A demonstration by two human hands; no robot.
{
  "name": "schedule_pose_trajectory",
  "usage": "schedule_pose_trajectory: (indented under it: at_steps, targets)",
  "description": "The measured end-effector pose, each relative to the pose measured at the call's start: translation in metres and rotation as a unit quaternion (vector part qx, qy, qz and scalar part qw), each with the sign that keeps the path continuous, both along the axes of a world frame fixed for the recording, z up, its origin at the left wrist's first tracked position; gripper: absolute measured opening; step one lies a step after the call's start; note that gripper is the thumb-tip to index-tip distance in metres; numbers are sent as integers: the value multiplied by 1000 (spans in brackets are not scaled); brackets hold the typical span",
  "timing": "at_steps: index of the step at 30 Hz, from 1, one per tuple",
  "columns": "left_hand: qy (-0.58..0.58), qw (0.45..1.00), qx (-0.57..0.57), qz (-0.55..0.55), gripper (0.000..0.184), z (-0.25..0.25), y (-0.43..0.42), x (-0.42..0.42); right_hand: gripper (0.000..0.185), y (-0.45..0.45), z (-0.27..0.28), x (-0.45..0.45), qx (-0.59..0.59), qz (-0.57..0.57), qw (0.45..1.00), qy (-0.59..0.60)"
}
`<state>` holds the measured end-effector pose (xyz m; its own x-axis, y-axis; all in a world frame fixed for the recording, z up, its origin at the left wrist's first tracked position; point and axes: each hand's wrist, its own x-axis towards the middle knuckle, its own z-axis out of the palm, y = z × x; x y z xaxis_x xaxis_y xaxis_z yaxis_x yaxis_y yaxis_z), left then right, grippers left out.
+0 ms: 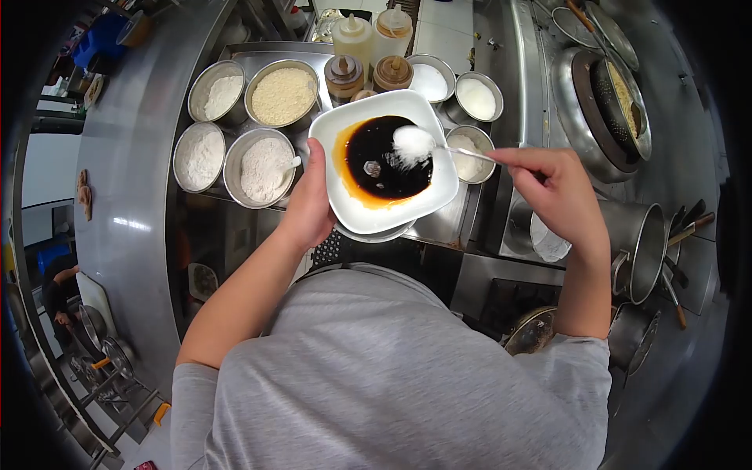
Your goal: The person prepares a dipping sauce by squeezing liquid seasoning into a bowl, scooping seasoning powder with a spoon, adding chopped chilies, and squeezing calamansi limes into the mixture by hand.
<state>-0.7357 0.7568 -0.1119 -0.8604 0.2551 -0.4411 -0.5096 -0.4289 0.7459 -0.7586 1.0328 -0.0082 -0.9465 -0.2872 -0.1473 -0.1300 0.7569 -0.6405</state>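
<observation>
My left hand (308, 207) grips the left side of a white square bowl (439, 200), thumb on the rim and fingers hidden beneath. Dark brown sauce (380, 168) lies in the bowl, amber along its edge. My right hand (556, 184) pinches the handle of a spoon (468, 153) that reaches in over the bowl's right rim. A heap of white granules (412, 143) sits on the spoon's end, over the sauce; some white is spread around it. Whether the spoon touches the sauce I cannot tell.
Metal tins of pale powders (270, 168) and crumbs (282, 95) stand on the left, more white-filled tins (475, 99) on the right. Squeeze bottles (352, 39) rise behind the bowl. A wok (599, 110) and a steel pot (638, 251) are at right. Another person (59, 294) appears far left.
</observation>
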Motion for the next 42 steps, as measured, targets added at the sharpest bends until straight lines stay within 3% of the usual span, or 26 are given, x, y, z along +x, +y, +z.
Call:
schedule_pose_trajectory:
  at_steps: [10,14,16,20,24,26,29,31,33,35,37,42]
  targets:
    - [0,1000,15,-11,72,4,0,8,31,-8,10,4,36,-1,997,74]
    - [6,1000,21,-15,71,5,-1,10,30,2,7,9,31,18,999,41]
    - [7,1000,18,-16,71,6,-1,12,29,12,2,12,-71,-9,997,-39]
    - [-3,1000,24,-10,73,3,-4,15,28,34,-4,19,-136,-33,987,-74]
    - [21,999,22,38,74,-6,-11,23,28,66,-30,16,-80,-135,987,-28]
    - [8,999,19,47,74,-2,-20,31,28,75,-58,9,151,-145,978,-19]
    - [10,997,21,79,75,0,-39,51,26,76,-132,-2,244,-128,961,26]
    - [14,995,30,98,75,-2,-60,70,30,68,-163,-12,331,-86,934,-102]
    - [25,989,31,142,75,4,-73,91,36,53,-160,-6,380,-76,919,-74]
    - [27,986,33,162,75,10,-94,118,57,41,-148,-7,451,-71,887,-67]
    - [44,981,43,184,75,16,-117,153,53,32,-129,-1,445,-103,888,60]
    - [76,948,41,305,74,31,-171,263,49,-42,-80,25,372,-64,906,193]
